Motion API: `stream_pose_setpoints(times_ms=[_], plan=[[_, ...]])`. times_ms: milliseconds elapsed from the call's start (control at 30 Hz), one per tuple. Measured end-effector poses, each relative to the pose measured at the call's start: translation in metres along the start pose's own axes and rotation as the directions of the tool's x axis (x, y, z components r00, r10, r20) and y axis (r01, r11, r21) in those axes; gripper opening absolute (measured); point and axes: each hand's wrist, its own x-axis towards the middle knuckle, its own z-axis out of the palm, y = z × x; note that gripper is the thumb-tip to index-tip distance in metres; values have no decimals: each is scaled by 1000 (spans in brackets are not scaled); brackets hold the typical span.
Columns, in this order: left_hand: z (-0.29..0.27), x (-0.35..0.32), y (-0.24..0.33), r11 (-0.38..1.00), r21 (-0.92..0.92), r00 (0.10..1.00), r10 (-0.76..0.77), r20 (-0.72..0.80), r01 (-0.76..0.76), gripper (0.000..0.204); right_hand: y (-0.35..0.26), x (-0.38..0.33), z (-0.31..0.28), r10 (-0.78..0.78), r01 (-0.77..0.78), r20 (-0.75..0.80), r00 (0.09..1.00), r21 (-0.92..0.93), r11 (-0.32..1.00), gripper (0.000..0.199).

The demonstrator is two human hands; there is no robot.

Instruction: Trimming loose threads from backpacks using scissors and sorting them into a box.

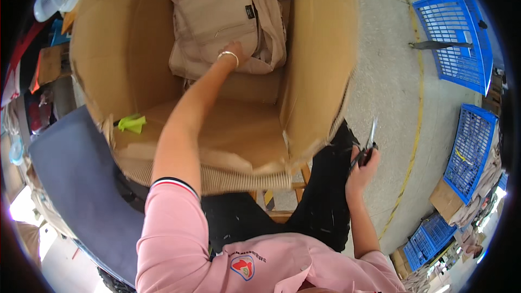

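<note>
Pink shirt (260, 263) w/ chest badge is closest, low in view; black trousers (320, 206) past it. Right hand (362, 169) sits off the right knee, over the concrete floor (385, 76), fingers curled shut round the dark handles of scissors (368, 145); blades point up and away, look shut or nearly so. Wooden stool (282, 198) shows btwn the legs, under the box.

Left arm runs from the pink sleeve up into a big cardboard box (317, 65) lying open toward the person. Grey-blue sheet (81, 184) is just left of the box. Small yellow-green scrap (132, 123) lies on the box's lower-left flap.

Left hand (234, 53), bangle at the wrist, reaches deep into the box and rests on a pile of beige garments (222, 16) at the back. Fingers are down in the fabric, mostly hidden, so can't tell if they grip or just press.

Farther out, right side: blue crates (453, 38) on the floor, yellow line (418, 108) passing near them. Clutter at far left, too blurred to name.
</note>
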Motion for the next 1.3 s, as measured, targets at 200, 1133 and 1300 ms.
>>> stream_pose_setpoints(times_ms=[200,1133,1300], plan=[[91,58,30,986,-13,931,-160,-328,165,84,10,-1,-3,55,-56,26,998,10,998,30],[-249,-496,28,930,-24,401,135,-906,-368,22,0,-20,-27,55,-90,109,993,351,932,39],[-162,-579,82,716,230,426,608,-670,-659,11,-37,-50,-88,29,-199,256,966,671,715,43]])
